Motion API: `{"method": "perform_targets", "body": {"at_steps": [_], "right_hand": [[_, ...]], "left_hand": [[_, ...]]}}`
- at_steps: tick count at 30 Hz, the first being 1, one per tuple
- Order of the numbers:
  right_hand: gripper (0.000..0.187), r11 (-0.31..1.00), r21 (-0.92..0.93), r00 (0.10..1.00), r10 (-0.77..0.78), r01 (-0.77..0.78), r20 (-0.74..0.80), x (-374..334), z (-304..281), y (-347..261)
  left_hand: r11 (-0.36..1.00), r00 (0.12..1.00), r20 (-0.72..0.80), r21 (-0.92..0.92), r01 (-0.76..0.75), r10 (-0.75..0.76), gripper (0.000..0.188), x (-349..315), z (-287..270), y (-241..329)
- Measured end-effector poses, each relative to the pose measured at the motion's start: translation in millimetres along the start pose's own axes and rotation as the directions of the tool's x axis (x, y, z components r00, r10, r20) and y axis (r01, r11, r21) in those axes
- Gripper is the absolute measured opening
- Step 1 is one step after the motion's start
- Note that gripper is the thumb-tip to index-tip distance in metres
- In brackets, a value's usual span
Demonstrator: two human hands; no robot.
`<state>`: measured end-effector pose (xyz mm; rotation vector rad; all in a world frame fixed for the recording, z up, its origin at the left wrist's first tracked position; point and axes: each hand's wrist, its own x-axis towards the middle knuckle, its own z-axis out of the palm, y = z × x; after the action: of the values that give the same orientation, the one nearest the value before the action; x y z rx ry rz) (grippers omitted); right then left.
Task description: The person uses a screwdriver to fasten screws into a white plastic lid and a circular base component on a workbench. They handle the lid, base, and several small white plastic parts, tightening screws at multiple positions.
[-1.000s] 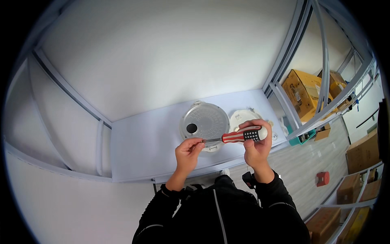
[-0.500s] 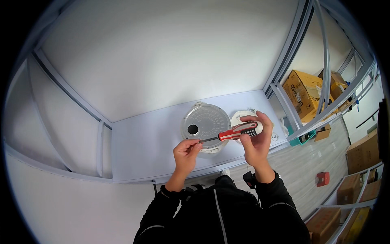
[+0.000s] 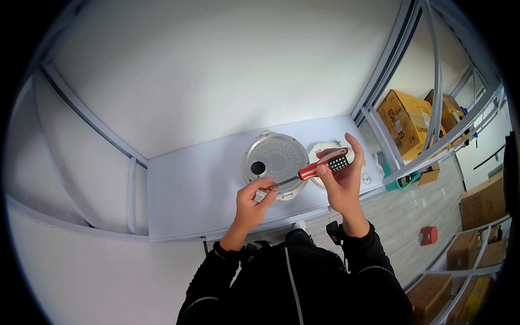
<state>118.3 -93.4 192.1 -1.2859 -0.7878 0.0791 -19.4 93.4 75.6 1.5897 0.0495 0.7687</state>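
A screwdriver (image 3: pixel 309 173) with a red, white and black handle is held in the air, its metal shaft pointing left. Around its handle are the fingers of my right hand (image 3: pixel 345 194), with the index finger raised. My left hand (image 3: pixel 252 207) pinches at the shaft's tip; any small part between those fingertips is too small to make out. Below and behind both hands sits a round white appliance (image 3: pixel 295 192) topped by a grey metal disc (image 3: pixel 281 157) with a dotted pattern and a dark round hole (image 3: pixel 258 168). A white round part (image 3: pixel 319 149) lies partly hidden behind my right hand.
The pale tabletop (image 3: pixel 189 189) backs onto a white wall panel, with metal frame posts at both sides. A small white round piece (image 3: pixel 366 178) lies near its right edge. Beyond are a yellow carton (image 3: pixel 406 124), a teal bin (image 3: pixel 403 181), a red stool (image 3: pixel 429 235) and shelved boxes (image 3: pixel 464 252).
The screwdriver handle has shifted slightly right and upward, with its shaft tilting more steeply. My left fingers have moved a little right, and the thumb and forefinger look more spread.
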Motion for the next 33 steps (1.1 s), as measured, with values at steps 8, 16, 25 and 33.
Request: {"method": "perform_targets", "body": {"at_steps": [8, 16, 25, 33], "right_hand": [[0.088, 0.980, -0.193, 0.994, -0.037, 0.056, 0.100, -3.5, -4.2, -4.3], [0.086, 0.951, -0.280, 0.976, -0.071, 0.129, 0.207, -2.2, 0.9, -6.1], [0.083, 0.934, -0.320, 0.962, -0.072, 0.158, 0.265, 0.8, 5.7, -4.5], [0.087, 0.828, -0.433, 0.924, -0.242, 0.356, 0.296, 7.3, 10.2, 1.7]], "left_hand": [[0.819, 0.969, 0.184, 0.522, -0.238, 0.164, 0.064, 16.9, 5.3, 35.7], [0.764, 0.963, 0.204, 0.588, -0.265, 0.178, 0.044, 11.9, 3.9, 14.6], [0.778, 0.961, 0.188, 0.565, -0.275, 0.203, 0.037, 11.6, 3.9, 12.1], [0.778, 0.962, 0.173, 0.566, -0.273, 0.212, 0.033, 8.9, 4.1, 8.0]]}}
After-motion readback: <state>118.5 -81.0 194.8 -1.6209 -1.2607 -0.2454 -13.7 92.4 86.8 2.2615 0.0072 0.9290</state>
